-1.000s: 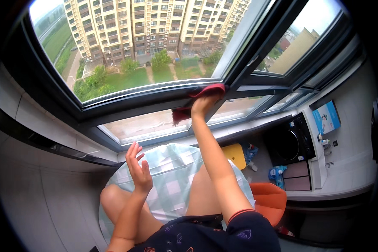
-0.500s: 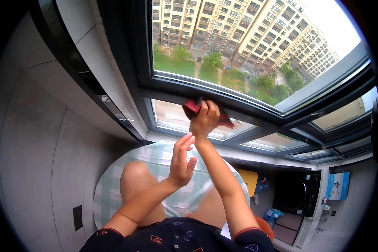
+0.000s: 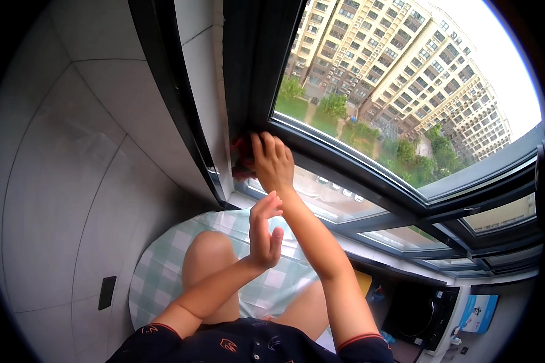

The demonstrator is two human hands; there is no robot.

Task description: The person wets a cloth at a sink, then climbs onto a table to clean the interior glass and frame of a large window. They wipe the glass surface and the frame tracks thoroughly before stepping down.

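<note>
My right hand (image 3: 275, 162) presses a dark red cloth (image 3: 241, 158) against the left corner of the dark window frame (image 3: 339, 160). Its fingers curl over the cloth, which is partly hidden behind them. Lower down, my left hand (image 3: 264, 233) hovers with fingers loosely bent and apart, holding nothing. Its fingertips overlap the right wrist in the picture; whether they touch it I cannot tell. The window glass (image 3: 351, 121) spreads above and to the right of the right hand.
Below me is a round surface under a green and white checked cloth (image 3: 157, 272), my bare knees over it. Grey tiled wall (image 3: 54, 181) closes off the left. A black front-loading machine (image 3: 415, 314) and a blue box (image 3: 479, 313) stand at lower right.
My right hand has slid the red cloth leftward along the frame into its corner. The view has turned left. My left hand keeps nearly the same pose.
</note>
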